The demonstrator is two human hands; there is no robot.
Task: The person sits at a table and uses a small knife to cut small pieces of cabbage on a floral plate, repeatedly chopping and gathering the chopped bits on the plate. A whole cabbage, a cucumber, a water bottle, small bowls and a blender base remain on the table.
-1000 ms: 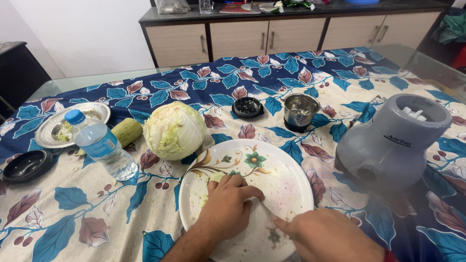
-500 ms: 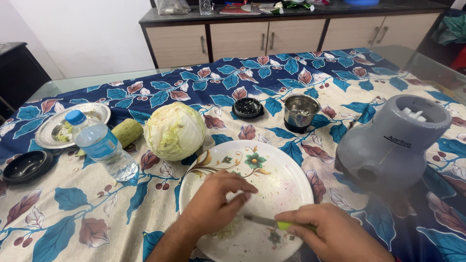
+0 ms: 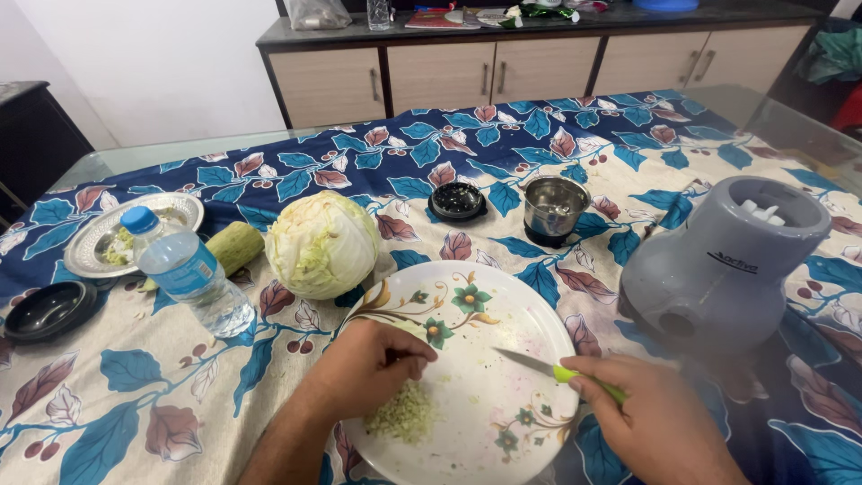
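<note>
A large white plate with a flower pattern lies in front of me. My left hand rests on its left part, fingers curled against a small heap of chopped pale vegetable. My right hand grips a knife with a green handle, its blade pointing left over the plate, clear of the heap. A cabbage sits just beyond the plate's far left rim.
A grey mixer base stands at the right. A steel jar and a black lid sit behind the plate. At left are a water bottle, a green gourd, a steel plate and a black bowl.
My left hand has pulled back to the plate's left and gathered the chopped bits into a heap. The right hand has drawn the knife away to the right.
</note>
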